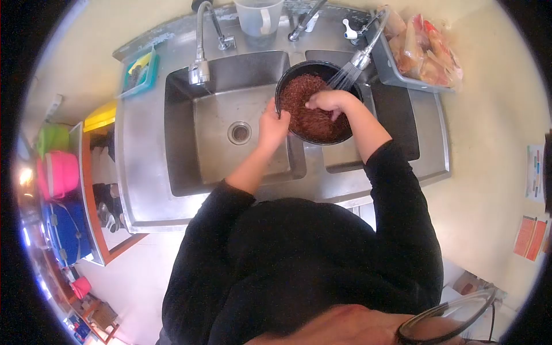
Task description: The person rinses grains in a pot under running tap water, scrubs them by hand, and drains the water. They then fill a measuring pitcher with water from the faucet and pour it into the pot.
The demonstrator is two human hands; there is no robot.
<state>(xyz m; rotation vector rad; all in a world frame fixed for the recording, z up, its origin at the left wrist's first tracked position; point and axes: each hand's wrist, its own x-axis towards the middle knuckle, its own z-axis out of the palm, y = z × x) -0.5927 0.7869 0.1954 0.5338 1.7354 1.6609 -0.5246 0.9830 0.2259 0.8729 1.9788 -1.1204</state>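
A round black pot (280,86) sits over the right sink basin and the divider, with wet reddish-brown grains (305,95) inside. My left hand (273,122) grips the pot's left rim, thumb up at the edge. Over the grains is my right hand (329,102), its fingers apart and their tips reaching into them. A spray of water runs from the right faucet head (360,60) into the pot beside my right hand. The grains are too small to tell their exact kind.
The left sink basin (218,149) has a drain and a second faucet (199,72) above it. Behind stand a clear jug (247,17) and a grey bin (397,72) of bagged food. A teal tray (150,75) lies on the left counter.
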